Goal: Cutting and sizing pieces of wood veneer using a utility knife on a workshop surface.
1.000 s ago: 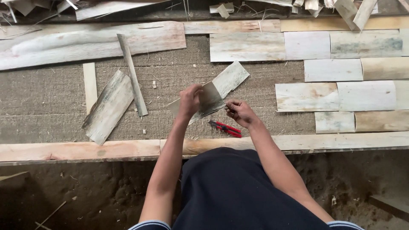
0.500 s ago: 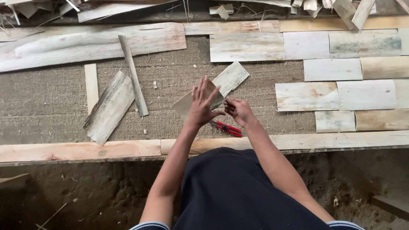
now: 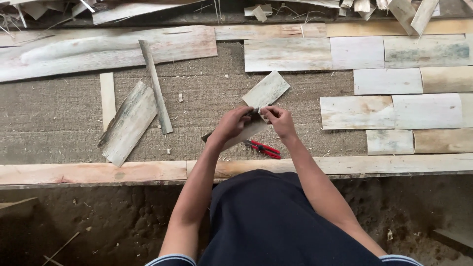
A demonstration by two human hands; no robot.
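Observation:
A pale, flat strip of bark-like sheet (image 3: 235,138) is held just above the woven mat (image 3: 59,133), with both hands closed on its upper right end. My left hand (image 3: 234,123) grips it from the left and covers much of it. My right hand (image 3: 278,120) pinches the same end from the right. A red-handled cutter (image 3: 263,149) lies on the mat just below my right hand. A second, similar sheet piece (image 3: 267,88) rests on the mat right behind my hands.
Rows of flat pale sheets (image 3: 389,81) lie side by side at the right. A long wooden plank (image 3: 98,172) runs along the mat's near edge. Loose strips (image 3: 129,123) lie at the left, a long board (image 3: 98,49) and scraps at the back.
The held strip has gone from raised and tilted up to lying lower and flatter. My left hand has moved over its top, and both hands have come closer together.

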